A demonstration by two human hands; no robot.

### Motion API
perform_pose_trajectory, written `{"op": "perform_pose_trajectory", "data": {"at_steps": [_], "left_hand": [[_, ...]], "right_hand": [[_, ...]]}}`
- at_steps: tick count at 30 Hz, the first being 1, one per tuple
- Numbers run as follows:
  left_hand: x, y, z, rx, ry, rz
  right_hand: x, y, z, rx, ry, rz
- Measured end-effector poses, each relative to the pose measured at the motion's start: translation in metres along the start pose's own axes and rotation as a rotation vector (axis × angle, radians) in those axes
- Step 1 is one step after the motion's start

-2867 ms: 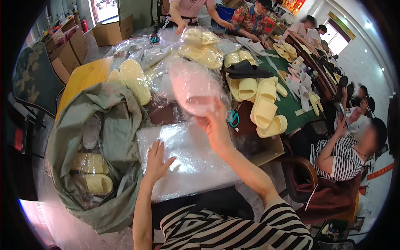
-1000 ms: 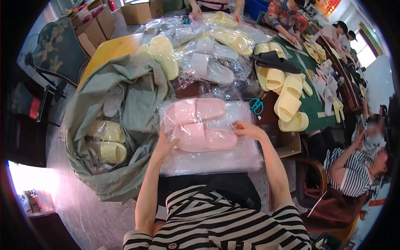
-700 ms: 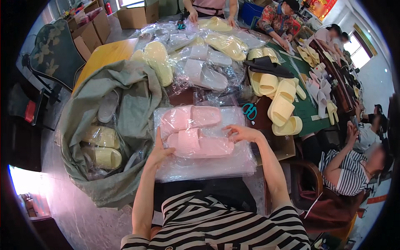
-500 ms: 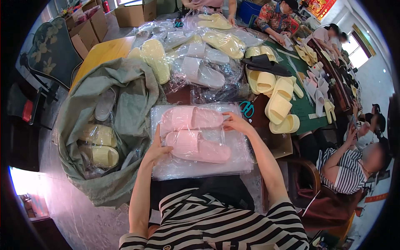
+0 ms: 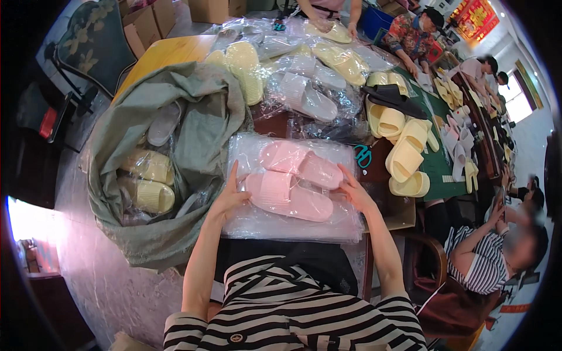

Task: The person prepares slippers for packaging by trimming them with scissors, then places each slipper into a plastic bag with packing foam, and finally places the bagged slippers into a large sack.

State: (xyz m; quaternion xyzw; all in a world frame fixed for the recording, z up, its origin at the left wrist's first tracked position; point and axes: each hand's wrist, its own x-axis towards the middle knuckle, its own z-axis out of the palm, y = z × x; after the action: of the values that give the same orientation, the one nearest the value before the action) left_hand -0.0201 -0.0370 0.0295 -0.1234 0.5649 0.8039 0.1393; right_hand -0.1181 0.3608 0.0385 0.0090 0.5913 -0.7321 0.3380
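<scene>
Slippers in pale pink (image 5: 290, 196), a pair in clear, shiny film, lie in front of me on a stack of clear plastic bags (image 5: 257, 228), straps to the left and heels to the right, the far one slanted so that its heel comes nearer. My left hand (image 5: 229, 198) is spread wide at the toe end, thumb against the near slipper and forefinger pointing to the far side. My right hand (image 5: 356, 193) has its fingertips at the heel of the far slipper; whether they pinch the film or only rest there, I can't tell.

To my left a grey-green sack (image 5: 205, 140) gapes, with a grey slipper (image 5: 164, 124) and wrapped yellow slippers (image 5: 155, 196) inside. Beyond the stack, on the dark counter (image 5: 272, 126), lie wrapped grey slippers (image 5: 304, 99). Scissors with teal handles (image 5: 363, 156) sit just right of the stack. Farther right are bare yellow slippers (image 5: 407, 158), with a black slipper (image 5: 395, 100) behind them. At the far side a person in a pink top (image 5: 328, 6) has both arms over the wrapped pile.
</scene>
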Motion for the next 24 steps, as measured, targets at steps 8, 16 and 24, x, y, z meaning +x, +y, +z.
{"op": "perform_pose_trajectory", "data": {"at_steps": [8,16,24], "left_hand": [[-0.003,-0.002,-0.004,-0.04,-0.015,0.021],[-0.036,0.045,0.008,0.149,0.095,-0.11],[-0.079,0.022,-0.022,0.784,0.033,0.076]], "right_hand": [[-0.01,0.003,0.014,-0.292,-0.261,0.131],[0.007,0.025,-0.005,-0.379,-0.067,-0.008],[0.004,0.014,-0.001,-0.306,-0.03,0.049]]}}
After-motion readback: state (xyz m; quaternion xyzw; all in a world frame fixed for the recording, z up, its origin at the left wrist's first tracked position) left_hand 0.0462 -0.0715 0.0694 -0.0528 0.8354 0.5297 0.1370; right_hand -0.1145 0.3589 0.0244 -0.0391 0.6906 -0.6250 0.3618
